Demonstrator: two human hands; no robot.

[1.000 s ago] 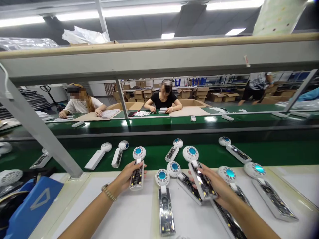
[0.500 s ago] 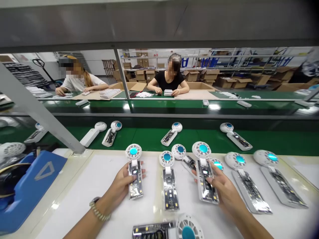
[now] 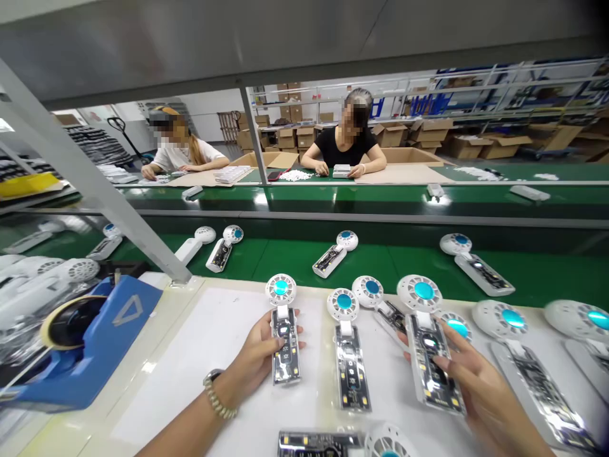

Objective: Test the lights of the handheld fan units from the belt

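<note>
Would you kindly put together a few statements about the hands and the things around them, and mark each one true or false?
1. The left hand holds a device and the right hand holds another device. True.
2. The left hand's device has its round head pointing toward the wearer. False: its round head points away, toward the green belt.
3. A third device lies on the white tabletop between the hands. True.
4. The right wrist wears the beads. False: the beaded bracelet is on the left wrist.
5. A blue tape dispenser is left of the left hand. True.
</note>
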